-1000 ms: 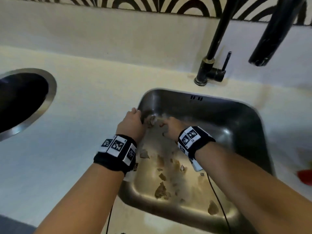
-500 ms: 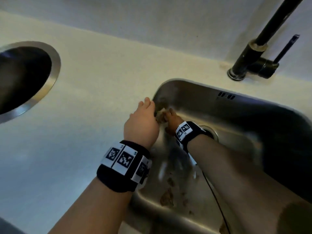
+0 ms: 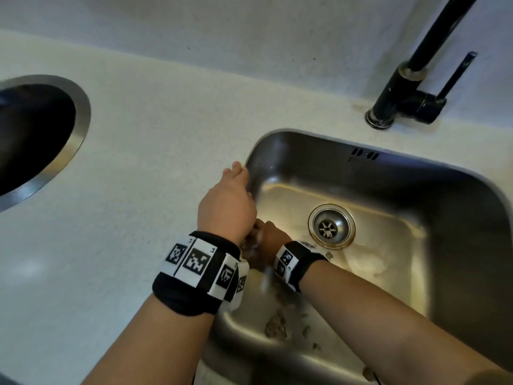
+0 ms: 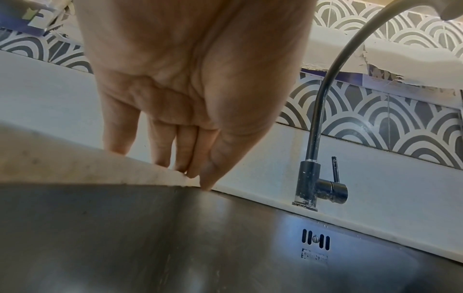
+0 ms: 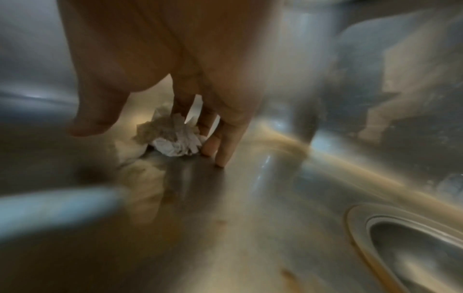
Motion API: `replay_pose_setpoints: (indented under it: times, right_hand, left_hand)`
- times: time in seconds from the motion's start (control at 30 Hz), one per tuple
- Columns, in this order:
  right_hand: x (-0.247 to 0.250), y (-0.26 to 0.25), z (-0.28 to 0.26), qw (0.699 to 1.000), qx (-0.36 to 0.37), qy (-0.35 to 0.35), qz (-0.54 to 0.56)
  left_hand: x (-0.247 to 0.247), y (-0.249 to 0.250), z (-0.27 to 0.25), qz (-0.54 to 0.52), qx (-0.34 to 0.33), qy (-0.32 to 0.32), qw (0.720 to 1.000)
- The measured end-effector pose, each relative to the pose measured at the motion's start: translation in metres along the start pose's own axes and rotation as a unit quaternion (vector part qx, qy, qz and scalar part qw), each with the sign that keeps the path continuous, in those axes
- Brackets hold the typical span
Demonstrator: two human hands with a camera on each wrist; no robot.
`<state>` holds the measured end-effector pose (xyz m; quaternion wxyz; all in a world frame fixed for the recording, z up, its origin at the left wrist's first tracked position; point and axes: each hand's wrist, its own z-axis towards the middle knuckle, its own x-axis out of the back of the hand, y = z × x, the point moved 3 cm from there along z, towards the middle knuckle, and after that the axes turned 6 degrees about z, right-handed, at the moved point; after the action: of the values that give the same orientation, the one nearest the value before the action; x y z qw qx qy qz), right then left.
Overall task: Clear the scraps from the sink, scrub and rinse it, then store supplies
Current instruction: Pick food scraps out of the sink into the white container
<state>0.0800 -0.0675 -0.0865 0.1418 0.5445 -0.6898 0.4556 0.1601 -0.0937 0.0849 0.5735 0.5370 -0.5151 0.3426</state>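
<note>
At far left a round steel-rimmed hole [image 3: 80, 129] is set into the pale counter [image 3: 155, 134]. Further right, the left hand [image 3: 226, 202] rests on the left rim of the sink [image 3: 458, 259], fingers [image 4: 160, 146] straight and close together, tips on the counter edge, holding nothing. Just right of it and lower, inside the basin, the right hand [image 3: 266, 245] reaches down with fingers [image 5: 225, 146] extended and loosely spread, their tips against a crumpled, stained paper wad [image 5: 172, 138] lying on the sink floor by the left wall; whether they grip it cannot be told. Brown scraps [image 3: 277, 326] lie on the near part of the floor. The drain [image 3: 331, 226] sits right of the hands, and the black tap [image 3: 408, 98] stands behind the sink.
</note>
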Motion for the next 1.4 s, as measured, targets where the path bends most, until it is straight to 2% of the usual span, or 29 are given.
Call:
replay_pose_setpoints:
  times: [0.13, 0.4, 0.5, 0.77, 1.03, 1.2, 1.4]
  right_hand:
    - [-0.013, -0.007, -0.015, 0.998, 0.013, -0.012, -0.057]
    - [-0.016, -0.020, -0.026, 0.996, -0.031, -0.083, 0.007]
    - [-0.014, -0.019, -0.035, 0.996, -0.035, -0.085, 0.005]
    - [0.043, -0.028, -0.101, 0.995, -0.033, 0.088, 0.016]
    - [0.094, -0.022, -0.214, 0.975, -0.117, 0.187, 0.021]
    - [0.095, -0.009, -0.296, 0.957, -0.153, 0.238, 0.068]
    - [0.067, 0.015, -0.390, 0.932, -0.201, 0.284, 0.102]
  left_hand:
    - [-0.001, 0.000, -0.002, 0.004, 0.003, -0.003, 1.000]
    - [-0.007, -0.001, -0.005, 0.005, 0.010, -0.016, 1.000]
    - [-0.005, -0.001, -0.006, 0.004, 0.007, -0.024, 1.000]
    - [0.021, 0.004, -0.021, -0.017, -0.035, -0.042, 0.998]
    - [0.039, 0.050, -0.070, -0.028, -0.114, -0.043, 0.992]
    - [0.043, 0.103, -0.112, -0.036, -0.193, -0.062, 0.979]
    - [0.021, 0.170, -0.178, -0.011, -0.277, -0.097, 0.956]
